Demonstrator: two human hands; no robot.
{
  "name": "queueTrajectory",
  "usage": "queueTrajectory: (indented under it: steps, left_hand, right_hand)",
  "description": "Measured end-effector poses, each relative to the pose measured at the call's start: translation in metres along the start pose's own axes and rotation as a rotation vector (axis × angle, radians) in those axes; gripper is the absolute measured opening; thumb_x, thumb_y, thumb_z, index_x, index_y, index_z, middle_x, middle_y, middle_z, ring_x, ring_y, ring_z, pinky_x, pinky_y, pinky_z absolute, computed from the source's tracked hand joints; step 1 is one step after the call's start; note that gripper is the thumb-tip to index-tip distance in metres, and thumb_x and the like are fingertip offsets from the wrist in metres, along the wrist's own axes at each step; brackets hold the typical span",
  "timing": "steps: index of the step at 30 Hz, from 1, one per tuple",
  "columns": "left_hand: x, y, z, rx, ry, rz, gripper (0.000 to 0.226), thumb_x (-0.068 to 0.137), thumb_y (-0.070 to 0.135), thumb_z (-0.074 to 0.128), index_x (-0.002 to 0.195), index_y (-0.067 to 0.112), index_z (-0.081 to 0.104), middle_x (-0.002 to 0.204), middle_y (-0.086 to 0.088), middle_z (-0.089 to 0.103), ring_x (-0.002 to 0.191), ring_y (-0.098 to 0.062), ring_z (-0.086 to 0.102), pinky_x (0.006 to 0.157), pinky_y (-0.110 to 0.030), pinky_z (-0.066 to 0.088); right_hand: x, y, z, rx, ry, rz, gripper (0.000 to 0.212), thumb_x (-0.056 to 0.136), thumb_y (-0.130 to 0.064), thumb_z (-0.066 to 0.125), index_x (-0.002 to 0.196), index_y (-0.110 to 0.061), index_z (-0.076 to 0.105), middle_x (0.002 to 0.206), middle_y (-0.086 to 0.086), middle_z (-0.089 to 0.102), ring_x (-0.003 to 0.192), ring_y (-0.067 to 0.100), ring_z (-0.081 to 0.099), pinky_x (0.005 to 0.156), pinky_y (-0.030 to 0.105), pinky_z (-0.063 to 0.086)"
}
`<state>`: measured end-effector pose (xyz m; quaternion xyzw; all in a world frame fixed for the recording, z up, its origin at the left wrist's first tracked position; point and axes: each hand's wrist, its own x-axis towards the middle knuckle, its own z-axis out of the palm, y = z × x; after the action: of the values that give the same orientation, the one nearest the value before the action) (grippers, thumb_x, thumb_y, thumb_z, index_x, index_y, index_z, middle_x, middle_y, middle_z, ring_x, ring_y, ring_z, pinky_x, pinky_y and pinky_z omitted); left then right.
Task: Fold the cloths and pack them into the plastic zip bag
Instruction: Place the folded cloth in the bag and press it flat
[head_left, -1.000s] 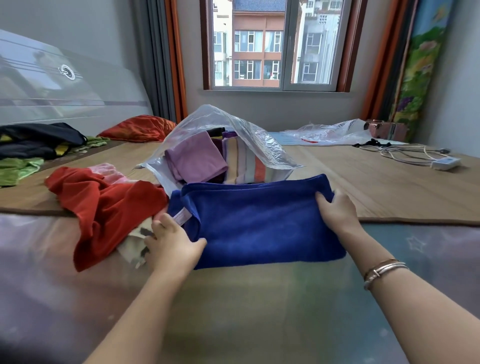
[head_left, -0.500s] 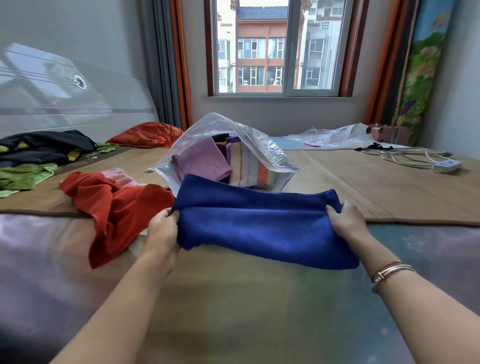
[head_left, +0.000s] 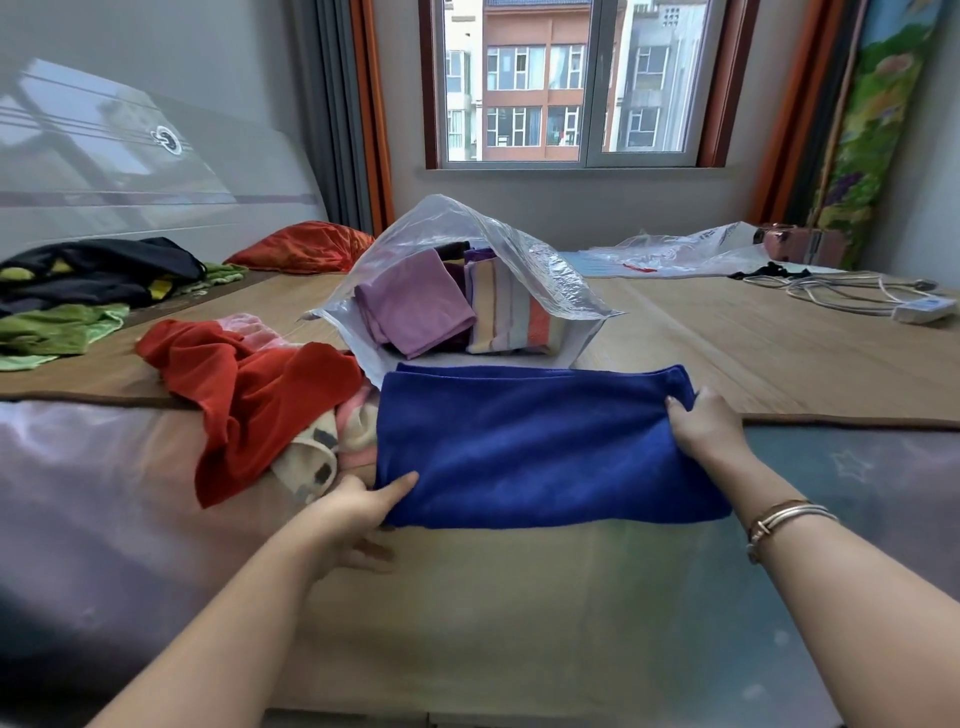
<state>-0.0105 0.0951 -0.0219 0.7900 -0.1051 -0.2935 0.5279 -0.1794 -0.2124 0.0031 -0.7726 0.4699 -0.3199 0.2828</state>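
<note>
A folded blue cloth lies flat on the bed in front of me. My left hand pinches its near left corner, thumb on top and fingers underneath. My right hand grips its right end near the far corner. Just behind the cloth stands the clear plastic zip bag, its mouth open toward me, with a folded purple cloth and a striped cloth inside. To the left lies a crumpled red cloth over a cream patterned cloth.
Dark and green clothes are heaped at the far left by the headboard, with an orange pillow behind. Another plastic bag and a white power strip with cables lie at the far right on the bamboo mat.
The blue cloth was lifted off the bed half a second ago and now lies flat again, folded narrower. My left hand has moved from the far left edge to the near left corner.
</note>
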Motion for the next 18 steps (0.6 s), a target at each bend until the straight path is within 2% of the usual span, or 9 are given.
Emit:
queueTrajectory:
  steps: [2,3,5,8,10,13,16,18]
  left_hand:
    - [-0.006,0.004,-0.004,-0.322,-0.169,-0.037,0.033,0.09,0.02,0.067,0.116,0.005,0.056,0.114,-0.018,0.064,0.091,-0.035,0.066,0.061,-0.037,0.061]
    - [-0.005,0.005,-0.007,-0.423,-0.178,-0.029,0.025,0.088,0.011,0.067,0.111,0.005,0.06,0.112,-0.017,0.065,0.091,-0.032,0.065,0.06,-0.035,0.061]
    - [-0.003,0.007,-0.012,-0.551,-0.17,-0.047,0.021,0.083,0.003,0.068,0.103,0.006,0.062,0.104,-0.014,0.066,0.085,-0.025,0.063,0.057,-0.032,0.059]
    - [-0.003,0.011,-0.02,-0.598,-0.205,-0.115,0.026,0.071,0.001,0.073,0.094,0.008,0.063,0.087,-0.01,0.067,0.072,-0.018,0.059,0.05,-0.023,0.054]
    - [-0.006,0.015,-0.026,-0.533,-0.217,-0.124,0.019,0.073,-0.001,0.072,0.086,0.01,0.062,0.073,-0.007,0.065,0.064,-0.015,0.055,0.045,-0.018,0.049]
    - [-0.009,0.019,-0.034,-0.193,-0.186,-0.078,0.015,0.079,0.001,0.07,0.082,0.011,0.058,0.069,-0.004,0.057,0.057,-0.012,0.047,0.039,-0.015,0.039]
    - [-0.012,0.021,-0.039,-0.023,-0.242,-0.049,0.016,0.083,0.004,0.07,0.09,0.01,0.057,0.07,-0.004,0.053,0.051,-0.009,0.044,0.036,-0.014,0.033]
    - [-0.015,0.022,-0.043,0.083,-0.221,-0.032,0.018,0.086,0.009,0.07,0.098,0.007,0.058,0.071,-0.006,0.053,0.049,-0.009,0.044,0.036,-0.014,0.034]
  right_hand:
    - [-0.001,-0.001,0.0,-0.003,-0.002,-0.002,0.038,0.098,-0.023,0.05,0.118,0.009,0.049,0.122,0.031,0.055,0.114,0.044,0.051,0.087,0.037,0.039]
    - [-0.001,-0.001,-0.001,-0.003,-0.003,-0.003,0.038,0.098,-0.023,0.05,0.118,0.01,0.049,0.122,0.031,0.055,0.114,0.044,0.051,0.086,0.037,0.039]
    - [-0.001,0.001,-0.001,-0.005,-0.006,-0.009,0.038,0.098,-0.023,0.051,0.117,0.01,0.049,0.12,0.031,0.056,0.112,0.044,0.052,0.083,0.036,0.038]
    - [-0.002,0.002,-0.001,-0.008,-0.01,-0.024,0.036,0.098,-0.024,0.051,0.113,0.009,0.051,0.117,0.03,0.058,0.109,0.043,0.053,0.076,0.033,0.033]
    - [-0.003,0.003,-0.002,-0.018,-0.005,-0.04,0.034,0.097,-0.023,0.051,0.112,0.008,0.051,0.115,0.03,0.058,0.108,0.043,0.053,0.075,0.032,0.031]
    - [-0.006,0.002,-0.002,-0.035,0.004,-0.066,0.031,0.098,-0.022,0.051,0.109,0.006,0.051,0.113,0.03,0.059,0.107,0.043,0.054,0.074,0.032,0.032]
    - [-0.009,0.0,-0.003,-0.083,0.015,-0.092,0.029,0.098,-0.022,0.049,0.109,0.005,0.05,0.112,0.03,0.06,0.106,0.044,0.055,0.076,0.036,0.036]
    - [-0.013,-0.002,-0.004,-0.13,0.02,-0.109,0.029,0.099,-0.023,0.047,0.111,0.003,0.049,0.111,0.03,0.06,0.103,0.044,0.056,0.074,0.037,0.036]
